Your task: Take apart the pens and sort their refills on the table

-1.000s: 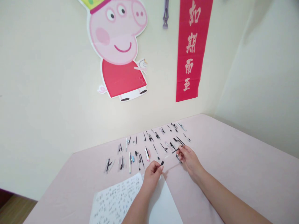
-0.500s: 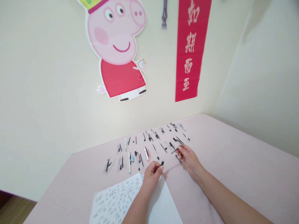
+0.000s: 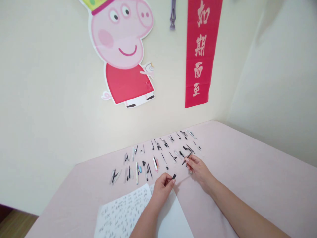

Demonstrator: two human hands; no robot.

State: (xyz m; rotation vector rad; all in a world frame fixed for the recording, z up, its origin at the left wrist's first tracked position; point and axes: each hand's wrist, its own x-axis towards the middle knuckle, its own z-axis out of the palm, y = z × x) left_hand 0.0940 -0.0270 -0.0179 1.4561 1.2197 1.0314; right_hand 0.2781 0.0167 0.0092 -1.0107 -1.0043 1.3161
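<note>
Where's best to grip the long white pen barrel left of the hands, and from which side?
Probably its near end, from above: the long white pen barrel lies flat on the pink table, small parts crowd its middle, the end toward the handwritten paper is freer.

Small parts [image 3: 153,158] in rows on the bench [image 3: 247,172]: too small to tell what each one is. Black piece [image 3: 174,176] pinched in left grip [image 3: 162,188]: tiny, near end hidden behind the fingertips, type unreadable. Thin black rod [image 3: 187,157] pinched in right grip [image 3: 198,170]: near end buried under the fingers. Paper sheet [image 3: 119,215]: handwriting illegible, bottom cut by the frame edge, middle strip covered by the left forearm. Both forearms are cut off at the bottom edge. Pig cutout [image 3: 123,56] crown, red banner [image 3: 200,49] and purple tassel [image 3: 172,15] are clipped at the top edge.
</note>
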